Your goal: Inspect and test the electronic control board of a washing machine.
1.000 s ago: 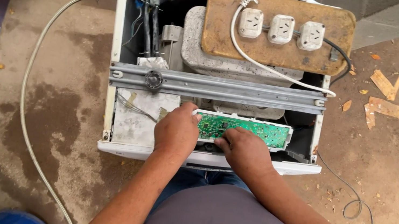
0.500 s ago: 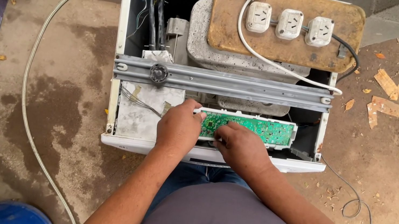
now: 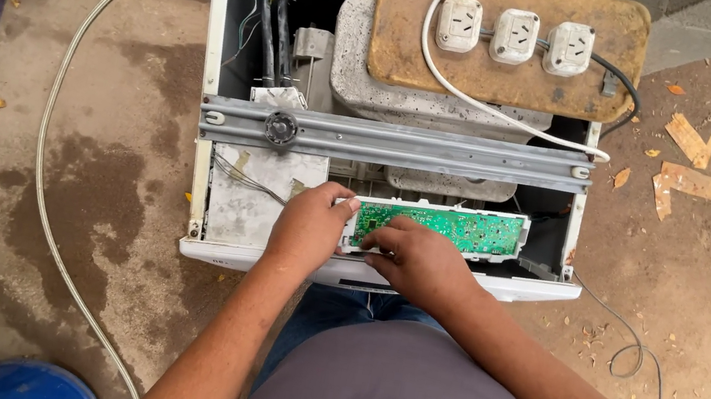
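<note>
A stained dirt-and-concrete floor [image 3: 109, 215] lies under an opened white appliance casing [image 3: 217, 88], crossed by a grey metal bar [image 3: 404, 147]. At its near edge sits a long green circuit board [image 3: 467, 229]. The left hand [image 3: 307, 228] curls its fingers onto the board's left end, apparently pinching it. The right hand [image 3: 418, 261] rests on the board, fingers bent (whether it grips, I cannot tell). On the far side, a wooden board with three white sockets [image 3: 510, 42] lies across the casing. A pale hose [image 3: 48, 175] loops left.
</note>
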